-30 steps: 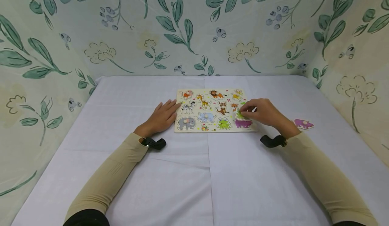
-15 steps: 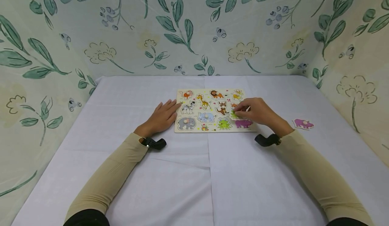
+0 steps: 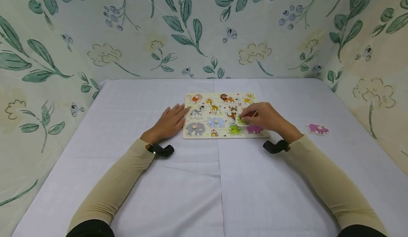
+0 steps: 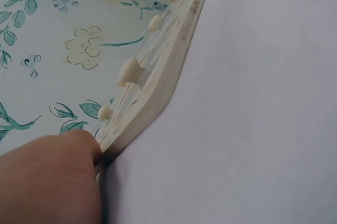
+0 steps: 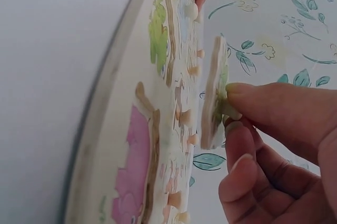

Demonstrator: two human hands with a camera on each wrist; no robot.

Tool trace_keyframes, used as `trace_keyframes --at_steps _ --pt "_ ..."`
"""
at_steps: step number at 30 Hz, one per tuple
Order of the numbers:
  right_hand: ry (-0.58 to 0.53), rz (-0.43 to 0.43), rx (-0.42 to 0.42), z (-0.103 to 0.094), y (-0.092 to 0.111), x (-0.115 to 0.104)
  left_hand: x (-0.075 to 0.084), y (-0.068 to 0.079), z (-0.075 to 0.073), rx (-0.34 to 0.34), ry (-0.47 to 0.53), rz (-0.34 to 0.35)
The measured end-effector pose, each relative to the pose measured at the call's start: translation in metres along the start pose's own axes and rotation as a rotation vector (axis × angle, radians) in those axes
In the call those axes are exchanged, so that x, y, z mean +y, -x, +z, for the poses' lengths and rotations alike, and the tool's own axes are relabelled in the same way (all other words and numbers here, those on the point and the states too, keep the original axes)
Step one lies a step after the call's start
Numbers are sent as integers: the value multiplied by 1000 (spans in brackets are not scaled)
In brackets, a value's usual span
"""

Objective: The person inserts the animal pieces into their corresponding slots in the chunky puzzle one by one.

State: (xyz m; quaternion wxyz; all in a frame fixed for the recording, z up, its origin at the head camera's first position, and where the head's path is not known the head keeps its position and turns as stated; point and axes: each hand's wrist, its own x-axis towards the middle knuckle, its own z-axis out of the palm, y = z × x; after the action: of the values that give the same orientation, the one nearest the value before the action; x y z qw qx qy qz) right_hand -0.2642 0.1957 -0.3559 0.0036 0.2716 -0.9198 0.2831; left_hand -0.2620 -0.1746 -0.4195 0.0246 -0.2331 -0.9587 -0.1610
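A wooden knob puzzle board (image 3: 223,137) with animal pictures lies flat on the table. My left hand (image 3: 170,122) rests at its left edge, fingers stretched out and touching the board. Thumb and fingers of my right hand (image 3: 264,116) pinch the knob of a green frog puzzle piece (image 5: 212,97), held above the board's right part. In the right wrist view the piece stands apart from the board, near the green frog recess (image 5: 158,37) and the purple hippo recess (image 5: 136,166). The fingers partly hide the piece in the head view.
A purple hippo puzzle piece (image 3: 317,129) lies on the white tablecloth (image 3: 191,187), right of the board beyond my right wrist. Several other animal pieces, such as the grey elephant (image 3: 195,129), sit in the board with knobs standing up. A leaf-patterned cloth (image 3: 197,63) hangs behind.
My right hand has moved left over the board, carrying the frog piece from above the hippo recess toward the frog recess. The left hand has stayed in place.
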Motion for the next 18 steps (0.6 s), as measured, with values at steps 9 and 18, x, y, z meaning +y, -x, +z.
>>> trace_keyframes --at_steps 9,18 --pt "-2 -33 -6 5 -1 -2 1 -1 0 -2 1 1" --pt "-12 -26 -31 11 -2 -5 1 -1 0 -3 12 -5"
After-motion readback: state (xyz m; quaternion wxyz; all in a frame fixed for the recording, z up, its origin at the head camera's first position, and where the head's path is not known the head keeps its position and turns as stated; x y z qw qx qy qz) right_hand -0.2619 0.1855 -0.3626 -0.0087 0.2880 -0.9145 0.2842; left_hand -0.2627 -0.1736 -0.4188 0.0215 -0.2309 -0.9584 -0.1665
